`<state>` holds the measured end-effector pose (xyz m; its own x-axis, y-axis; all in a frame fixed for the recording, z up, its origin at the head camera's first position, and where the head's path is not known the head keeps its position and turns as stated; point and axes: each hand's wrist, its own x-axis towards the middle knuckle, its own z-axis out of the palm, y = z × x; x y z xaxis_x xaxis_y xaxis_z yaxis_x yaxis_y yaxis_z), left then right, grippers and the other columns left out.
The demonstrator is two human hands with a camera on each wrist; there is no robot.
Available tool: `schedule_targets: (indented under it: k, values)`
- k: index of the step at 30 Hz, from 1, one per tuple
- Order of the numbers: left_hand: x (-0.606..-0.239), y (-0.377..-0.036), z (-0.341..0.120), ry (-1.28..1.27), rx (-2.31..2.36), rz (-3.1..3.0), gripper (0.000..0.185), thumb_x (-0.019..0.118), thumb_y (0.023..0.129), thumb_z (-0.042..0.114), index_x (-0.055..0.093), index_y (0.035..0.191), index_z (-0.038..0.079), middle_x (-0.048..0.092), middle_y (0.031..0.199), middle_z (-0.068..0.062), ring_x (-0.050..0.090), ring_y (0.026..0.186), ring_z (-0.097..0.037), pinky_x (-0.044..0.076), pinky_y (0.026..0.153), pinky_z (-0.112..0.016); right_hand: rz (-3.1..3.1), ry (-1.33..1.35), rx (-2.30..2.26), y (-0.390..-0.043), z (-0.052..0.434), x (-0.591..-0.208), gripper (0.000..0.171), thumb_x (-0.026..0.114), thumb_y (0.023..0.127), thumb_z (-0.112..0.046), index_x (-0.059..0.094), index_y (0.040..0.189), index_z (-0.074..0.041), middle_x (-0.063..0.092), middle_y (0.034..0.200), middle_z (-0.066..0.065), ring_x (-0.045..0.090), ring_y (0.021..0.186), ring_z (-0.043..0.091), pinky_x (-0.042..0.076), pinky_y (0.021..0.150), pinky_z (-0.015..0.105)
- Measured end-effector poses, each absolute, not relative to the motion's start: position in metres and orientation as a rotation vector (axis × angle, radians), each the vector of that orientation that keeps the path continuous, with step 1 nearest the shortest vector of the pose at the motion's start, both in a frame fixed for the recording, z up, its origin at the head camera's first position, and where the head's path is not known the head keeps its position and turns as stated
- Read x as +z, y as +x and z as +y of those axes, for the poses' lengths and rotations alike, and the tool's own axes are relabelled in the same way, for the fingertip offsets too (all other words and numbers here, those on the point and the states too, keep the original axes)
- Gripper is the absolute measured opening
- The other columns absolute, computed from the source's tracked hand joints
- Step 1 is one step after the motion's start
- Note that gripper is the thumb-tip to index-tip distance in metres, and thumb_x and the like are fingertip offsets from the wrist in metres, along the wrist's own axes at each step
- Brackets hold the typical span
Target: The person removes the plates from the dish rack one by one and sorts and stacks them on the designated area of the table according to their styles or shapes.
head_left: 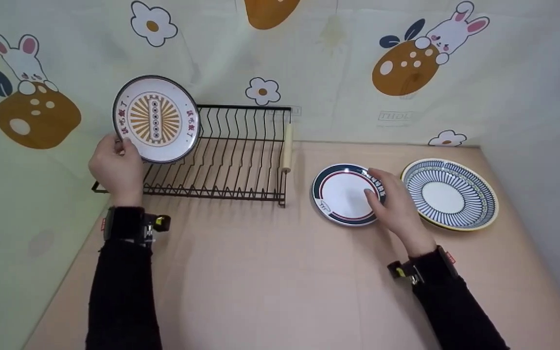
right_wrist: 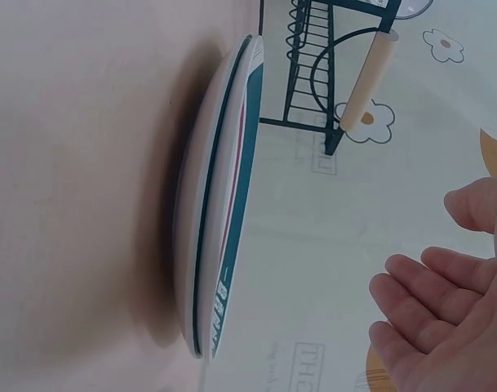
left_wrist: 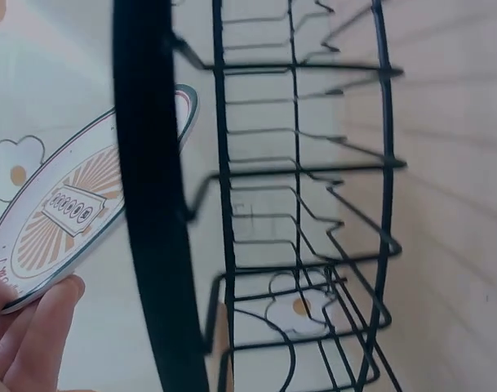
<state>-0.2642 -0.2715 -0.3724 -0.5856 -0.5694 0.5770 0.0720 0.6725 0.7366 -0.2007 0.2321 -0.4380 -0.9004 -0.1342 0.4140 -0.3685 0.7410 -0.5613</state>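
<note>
In the head view my left hand point(head_left: 117, 167) pinches the lower left rim of a white plate point(head_left: 161, 150) with an orange sunburst pattern. It is held up, tilted, over the left part of a black wire dish rack point(head_left: 241, 165). The left wrist view shows thumb and fingers on the rim of that plate point(left_wrist: 77, 208), partly hidden behind a rack bar. My right hand point(head_left: 396, 206) hovers over the right side of a white plate point(head_left: 343, 194) with a dark green rim. In the right wrist view its fingers are spread apart from the green-rimmed plate point(right_wrist: 232, 196), holding nothing.
A larger blue-and-white striped dish point(head_left: 443, 197) with a yellow edge lies right of the green-rimmed plate. The rack has a pale wooden handle point(head_left: 288, 148) on its right end. A patterned cloth wall point(head_left: 338, 107) rises behind the beige tabletop point(head_left: 270, 272).
</note>
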Motion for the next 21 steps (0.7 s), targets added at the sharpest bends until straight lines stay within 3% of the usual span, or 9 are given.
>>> schedule_targets:
  k: [8,13,21]
  values:
    - [-0.371,-0.261,-0.256,0.337,-1.155,-1.946,0.022,0.062,0.092,0.003,0.075,0.110,0.001,0.073,0.090,-0.015,0.057,0.062,-0.001,0.044,0.057,-0.012,-2.580,0.366,0.968,-0.200,0.233,-0.439,0.045,0.061,0.096,-0.011,0.050,0.137,0.004,0.054,0.135,0.023,0.047,0.128,0.037,0.034,0.110,0.050]
    - [-0.371,-0.258,-0.248,0.288,-1.288,-1.916,0.020,0.062,0.092,0.002,0.074,0.107,0.002,0.073,0.087,-0.015,0.060,0.053,-0.005,0.048,0.047,-0.014,-2.548,0.378,0.981,-0.199,0.232,-0.439,0.044,0.062,0.096,-0.010,0.051,0.136,0.006,0.055,0.135,0.023,0.048,0.128,0.036,0.034,0.110,0.049]
    - [-0.371,-0.251,-0.233,0.219,-1.336,-1.928,0.020,0.063,0.092,0.002,0.072,0.110,-0.002,0.074,0.090,-0.017,0.061,0.051,-0.011,0.050,0.047,-0.015,-2.521,0.378,0.984,-0.198,0.231,-0.440,0.045,0.064,0.095,-0.008,0.052,0.136,0.006,0.056,0.133,0.023,0.049,0.126,0.036,0.036,0.108,0.047]
